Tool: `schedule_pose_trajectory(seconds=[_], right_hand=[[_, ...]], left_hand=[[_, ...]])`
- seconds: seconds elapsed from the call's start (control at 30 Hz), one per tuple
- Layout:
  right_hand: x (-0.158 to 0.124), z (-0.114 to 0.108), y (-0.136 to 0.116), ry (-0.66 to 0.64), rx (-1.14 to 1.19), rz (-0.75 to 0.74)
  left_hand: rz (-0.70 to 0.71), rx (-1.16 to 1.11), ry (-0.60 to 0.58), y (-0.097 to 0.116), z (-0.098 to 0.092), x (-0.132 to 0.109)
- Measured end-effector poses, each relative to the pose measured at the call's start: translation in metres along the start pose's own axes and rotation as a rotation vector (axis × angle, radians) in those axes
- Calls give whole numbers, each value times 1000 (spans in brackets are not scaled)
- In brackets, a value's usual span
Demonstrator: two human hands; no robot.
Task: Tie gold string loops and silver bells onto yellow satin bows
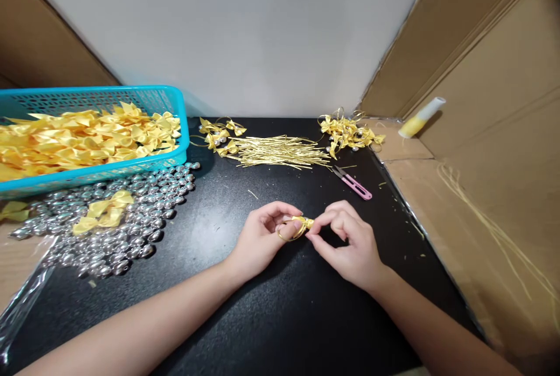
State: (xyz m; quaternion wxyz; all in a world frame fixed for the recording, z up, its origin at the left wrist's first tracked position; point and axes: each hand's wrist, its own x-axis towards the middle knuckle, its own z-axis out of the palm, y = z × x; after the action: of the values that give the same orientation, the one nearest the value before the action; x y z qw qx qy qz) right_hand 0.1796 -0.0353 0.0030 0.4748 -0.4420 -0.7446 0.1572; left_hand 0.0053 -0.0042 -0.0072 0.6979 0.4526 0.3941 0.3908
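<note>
Over the middle of the black table, my left hand pinches a small yellow ribbon bow between thumb and fingers. A thin gold cord loops out beside the left thumb. My right hand is closed at the bow's right end, thumb and index finger pinched together there; whether they grip ribbon or cord is hard to make out. Beyond the hands lies a pile of cut gold cords. Pink-handled thread snips rest past my right hand.
At left stands a blue basket of yellow bows. Shiny silver beads spread before it, with loose bows on top. Corded bows with beads sit in a left cluster and a right cluster. Cardboard walls the right side.
</note>
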Motion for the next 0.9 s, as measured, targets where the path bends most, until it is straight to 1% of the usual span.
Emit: schedule_pose_trajectory(seconds=[0.1, 0.17, 0.33, 0.5, 0.7, 0.8, 0.9], right_hand=[[-1, 0, 1, 23, -19, -20], [-2, 3, 1, 33, -54, -7], [-6, 11, -2, 84, -114, 125], [-7, 12, -5, 119, 19, 281], [-5, 13, -4, 155, 176, 464], [-2, 12, -3, 174, 237, 492], [-1, 9, -2, 167, 196, 463]], left_hand=[[3, -6, 22, 0, -1, 0], [9, -18, 15, 0, -1, -1], [41, -13, -22, 1, 2, -3], [59, 8, -2, 3, 4, -3], [54, 17, 10, 0, 2, -2], [49, 21, 28, 0, 2, -1], [48, 36, 38, 1, 2, 0]])
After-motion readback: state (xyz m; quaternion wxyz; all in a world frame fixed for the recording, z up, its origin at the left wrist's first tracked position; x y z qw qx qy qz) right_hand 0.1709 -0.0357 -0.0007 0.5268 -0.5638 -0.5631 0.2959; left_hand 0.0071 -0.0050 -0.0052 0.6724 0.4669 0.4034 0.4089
